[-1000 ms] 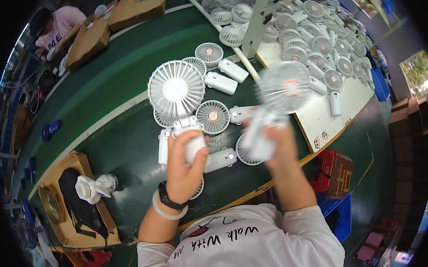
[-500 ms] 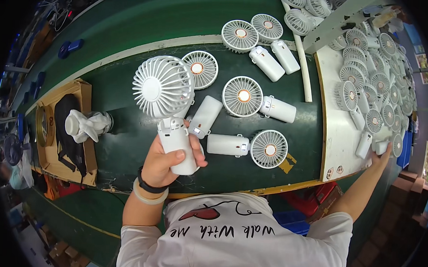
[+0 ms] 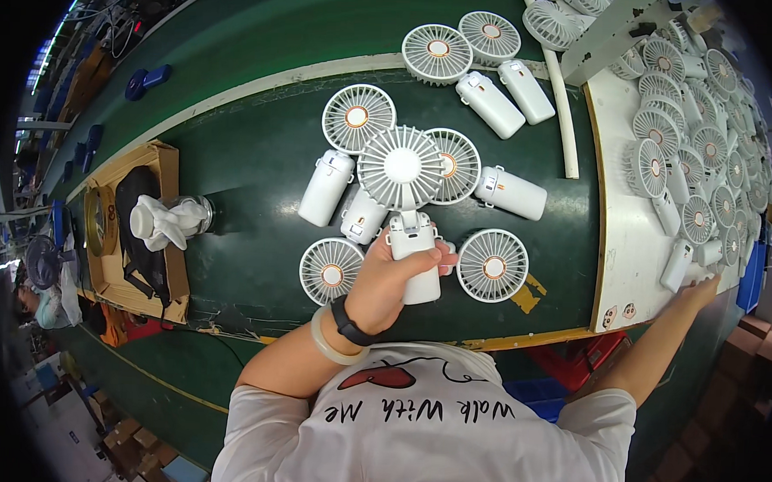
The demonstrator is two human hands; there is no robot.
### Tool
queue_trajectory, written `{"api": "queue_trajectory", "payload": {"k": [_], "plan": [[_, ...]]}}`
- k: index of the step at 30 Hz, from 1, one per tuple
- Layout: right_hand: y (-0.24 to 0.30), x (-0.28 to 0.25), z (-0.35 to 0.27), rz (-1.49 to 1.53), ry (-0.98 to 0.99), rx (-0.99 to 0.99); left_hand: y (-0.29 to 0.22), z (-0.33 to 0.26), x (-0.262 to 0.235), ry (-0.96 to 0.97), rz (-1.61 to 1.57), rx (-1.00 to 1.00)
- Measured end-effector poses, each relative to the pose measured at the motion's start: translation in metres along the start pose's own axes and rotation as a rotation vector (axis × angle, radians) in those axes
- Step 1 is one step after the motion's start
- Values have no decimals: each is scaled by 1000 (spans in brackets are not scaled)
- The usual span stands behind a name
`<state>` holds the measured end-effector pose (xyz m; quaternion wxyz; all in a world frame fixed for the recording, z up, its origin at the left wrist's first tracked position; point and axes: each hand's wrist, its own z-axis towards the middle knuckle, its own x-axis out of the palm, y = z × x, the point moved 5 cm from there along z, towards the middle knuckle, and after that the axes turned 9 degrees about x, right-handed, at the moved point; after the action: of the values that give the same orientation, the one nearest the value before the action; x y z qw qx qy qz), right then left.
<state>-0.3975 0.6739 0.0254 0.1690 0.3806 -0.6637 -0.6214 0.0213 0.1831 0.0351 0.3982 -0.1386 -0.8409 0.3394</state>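
Observation:
In my left hand (image 3: 393, 276) is a white handheld fan (image 3: 401, 166), its round caged head up and its handle in my closed fingers, thumb across the front. Behind it, on the green bench, lie several similar fans; one with an orange-ringed centre (image 3: 446, 166) is partly covered by the held fan. Another fan (image 3: 333, 274) rests left of my wrist, and one more (image 3: 493, 265) to its right. My right hand (image 3: 702, 291) reaches far right to the edge of a white board, just below a white fan handle (image 3: 708, 252). Its fingers are too small and unclear to read.
A large heap of white fans (image 3: 709, 147) covers the white board (image 3: 613, 277). A white bar (image 3: 566, 128) lies alongside it. On the left, an open cardboard box (image 3: 178, 275) holds a black bag and a roll of tape, with a jar (image 3: 199, 215) of white material beside it.
My left hand has carried the fan rightward, uncovering fans at the left. My right hand has drawn back slightly from the fan handle at the heap. The whole view has shifted a little.

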Motion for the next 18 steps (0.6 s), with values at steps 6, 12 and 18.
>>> {"api": "queue_trajectory", "payload": {"k": [6, 12, 18], "plan": [[4, -36, 15, -82, 9, -270, 4, 0, -1, 38, 85, 33], [78, -13, -158, 132, 216, -699, -12, -17, -4, 155, 3, 87], [79, 59, -404, -40, 1273, -688, -84, -39, -37, 253, -150, 335]]}}
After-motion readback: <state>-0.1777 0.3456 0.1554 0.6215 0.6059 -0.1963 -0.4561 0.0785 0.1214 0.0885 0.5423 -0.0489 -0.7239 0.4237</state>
